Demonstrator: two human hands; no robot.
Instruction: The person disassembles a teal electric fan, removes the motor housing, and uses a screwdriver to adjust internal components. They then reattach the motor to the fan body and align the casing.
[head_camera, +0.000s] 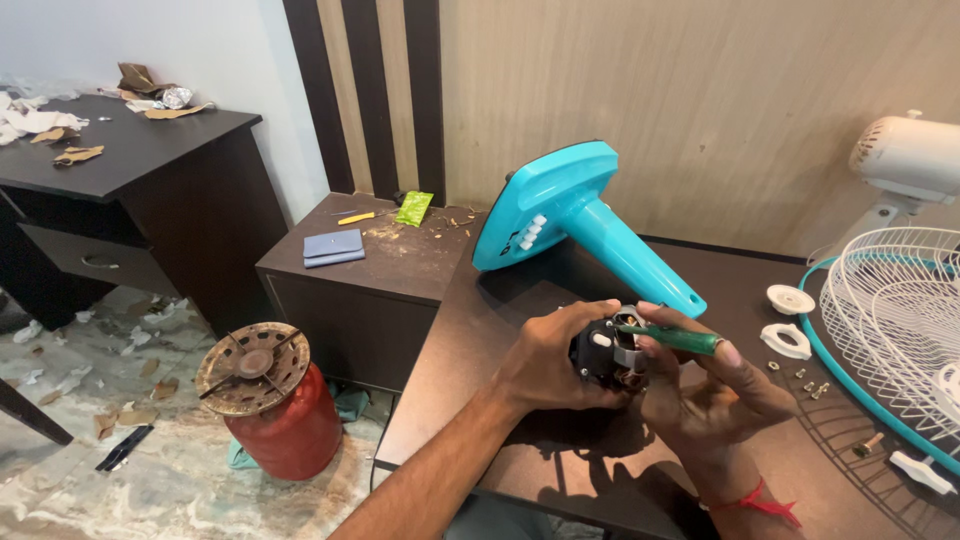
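Left hand (548, 362) grip clamped on small black fan motor (598, 357) above counter (480, 340) middle. Right hand (708, 392) grip clamped on green-handled screwdriver (672, 339), tip at motor. Teal fan base (570, 218) behind, white screws (812, 387) right.

Both forearms are bare, with no sleeves in view. The right hand (715, 395) has a red thread bracelet (762, 503) tied at the wrist; the left hand (550, 360) wears nothing.
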